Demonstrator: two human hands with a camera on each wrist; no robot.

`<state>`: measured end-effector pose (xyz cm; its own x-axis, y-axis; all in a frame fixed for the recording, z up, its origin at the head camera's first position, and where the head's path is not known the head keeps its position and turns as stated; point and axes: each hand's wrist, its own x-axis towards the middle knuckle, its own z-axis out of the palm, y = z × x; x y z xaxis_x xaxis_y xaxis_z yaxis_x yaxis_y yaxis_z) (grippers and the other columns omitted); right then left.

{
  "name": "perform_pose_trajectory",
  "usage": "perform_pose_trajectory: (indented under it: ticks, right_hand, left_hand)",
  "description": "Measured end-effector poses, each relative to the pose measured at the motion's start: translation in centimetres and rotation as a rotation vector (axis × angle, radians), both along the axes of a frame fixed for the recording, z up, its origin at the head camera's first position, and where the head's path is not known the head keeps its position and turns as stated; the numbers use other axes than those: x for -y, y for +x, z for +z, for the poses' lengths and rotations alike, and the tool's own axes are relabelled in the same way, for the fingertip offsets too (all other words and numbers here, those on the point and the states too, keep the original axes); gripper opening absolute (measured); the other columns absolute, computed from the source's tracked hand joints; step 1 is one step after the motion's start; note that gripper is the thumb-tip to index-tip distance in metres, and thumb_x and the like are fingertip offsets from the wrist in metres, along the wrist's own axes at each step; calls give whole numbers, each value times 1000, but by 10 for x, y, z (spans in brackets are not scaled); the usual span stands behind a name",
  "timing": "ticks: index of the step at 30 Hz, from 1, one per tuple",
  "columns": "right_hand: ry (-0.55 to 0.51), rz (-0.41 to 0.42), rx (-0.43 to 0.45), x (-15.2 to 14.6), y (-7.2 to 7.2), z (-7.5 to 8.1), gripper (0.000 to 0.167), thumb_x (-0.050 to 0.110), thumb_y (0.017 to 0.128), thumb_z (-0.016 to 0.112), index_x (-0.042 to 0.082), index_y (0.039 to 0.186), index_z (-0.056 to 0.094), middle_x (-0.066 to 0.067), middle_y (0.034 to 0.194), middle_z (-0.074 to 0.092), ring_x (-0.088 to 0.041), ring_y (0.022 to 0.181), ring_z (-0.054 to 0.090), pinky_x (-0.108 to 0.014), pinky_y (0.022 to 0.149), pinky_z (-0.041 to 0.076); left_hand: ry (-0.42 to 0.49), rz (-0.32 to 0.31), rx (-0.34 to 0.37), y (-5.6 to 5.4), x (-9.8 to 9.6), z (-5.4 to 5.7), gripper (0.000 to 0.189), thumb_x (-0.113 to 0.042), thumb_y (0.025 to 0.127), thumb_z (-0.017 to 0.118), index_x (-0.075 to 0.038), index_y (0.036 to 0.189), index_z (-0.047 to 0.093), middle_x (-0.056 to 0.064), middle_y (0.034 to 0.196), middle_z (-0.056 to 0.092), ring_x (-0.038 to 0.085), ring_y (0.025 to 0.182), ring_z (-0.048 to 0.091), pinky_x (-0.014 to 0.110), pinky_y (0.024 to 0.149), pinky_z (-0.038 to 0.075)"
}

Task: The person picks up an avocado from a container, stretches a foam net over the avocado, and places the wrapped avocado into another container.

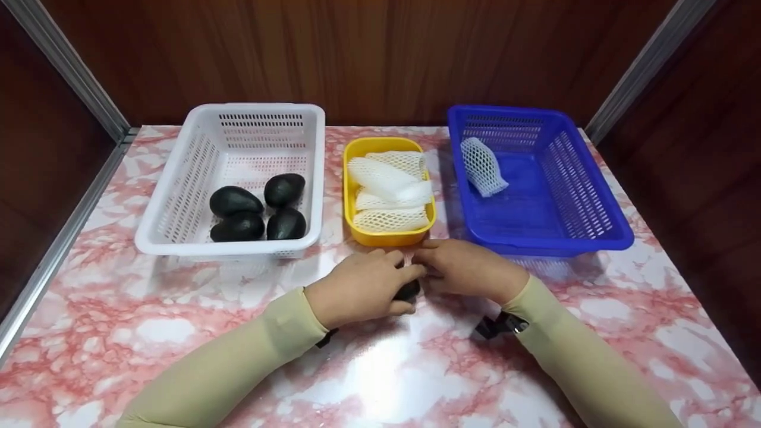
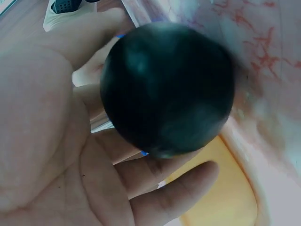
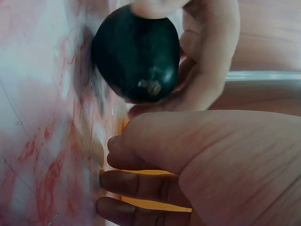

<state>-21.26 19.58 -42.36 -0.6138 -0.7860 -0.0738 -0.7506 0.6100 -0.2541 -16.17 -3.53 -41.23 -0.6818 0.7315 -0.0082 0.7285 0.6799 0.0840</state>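
Observation:
My left hand [image 1: 362, 285] holds a dark avocado [image 1: 408, 290] low over the table, in front of the yellow tub [image 1: 389, 239]. Fingers and thumb curl round the fruit, and its rounded end [image 2: 167, 89] faces the left wrist camera. Close by on the right is my right hand [image 1: 469, 267], its fingers bent loosely toward the table. In the right wrist view its fingertips [image 3: 110, 181] sit just beside the avocado [image 3: 138, 56], with nothing seen between them. Several white foam net sleeves [image 1: 389, 181] lie in the tub.
At the left a white basket [image 1: 148, 229] contains several avocados [image 1: 285, 190]. A blue basket [image 1: 606, 242] stands at the right with one foam net sleeve [image 1: 484, 166] along its left wall. Brown panels [image 1: 380, 65] close off the back and sides of the marbled table [image 1: 250, 380].

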Motion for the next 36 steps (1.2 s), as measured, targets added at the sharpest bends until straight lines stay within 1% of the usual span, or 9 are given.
perform_pose_trajectory:
  ticks: [4,7,10,16,20,23,28,32,36]
  right_hand:
    - [-9,17,-31,-3,0,0,37,18,93,81,8,128,73,-9,117,76,-26,101,74,-46,93,62]
    - [-23,48,-48,-2,-1,-2,30,13,90,79,6,119,73,-9,109,75,-24,93,72,-43,88,62]
    - [-19,53,-30,0,-1,-2,28,12,89,79,6,117,74,-9,110,75,-23,95,72,-42,89,62]
    - [-1,29,7,1,0,-2,29,11,91,79,7,119,75,-8,113,76,-23,98,73,-42,92,63]
    - [-4,25,-2,-1,0,-1,27,10,90,80,8,116,75,-8,112,75,-23,98,73,-42,92,63]
    - [-9,18,-5,-3,0,0,26,10,89,80,9,115,76,-7,111,75,-22,96,72,-42,91,62]
    - [-8,19,10,-3,0,1,28,13,91,81,8,119,76,-8,113,75,-23,98,72,-43,92,63]
    - [-1,20,2,-2,1,2,29,14,92,81,8,120,76,-8,113,75,-24,98,73,-43,92,63]
    - [6,19,-8,-2,3,2,28,15,93,80,8,120,76,-8,113,75,-24,98,73,-43,92,63]
  left_hand:
    - [64,22,3,-5,3,12,62,-61,102,68,-27,153,60,8,122,68,30,105,72,54,78,62]
    - [110,56,-5,-11,8,24,55,-55,104,68,-25,150,63,9,121,68,31,102,72,55,74,62]
    - [124,92,-6,-20,12,38,49,-49,106,68,-23,148,64,10,125,68,32,104,71,55,74,63]
    - [36,188,22,-50,12,72,62,-43,104,74,-24,160,54,11,141,64,32,120,65,51,95,63]
    - [-29,226,57,-77,10,88,66,-36,102,79,-21,160,53,16,148,60,38,131,62,58,108,58]
    - [-49,233,103,-98,8,91,68,-31,100,81,-22,161,52,20,158,55,40,142,58,61,116,53]
    - [-106,258,191,-125,9,88,79,-24,98,83,-26,167,45,19,172,43,41,153,49,62,122,48]
    - [-132,243,235,-140,8,85,80,-21,98,81,-26,168,43,18,171,44,40,151,52,61,123,48]
    - [-167,215,226,-148,3,82,71,-21,101,78,-23,165,47,17,166,52,38,146,56,59,125,46]
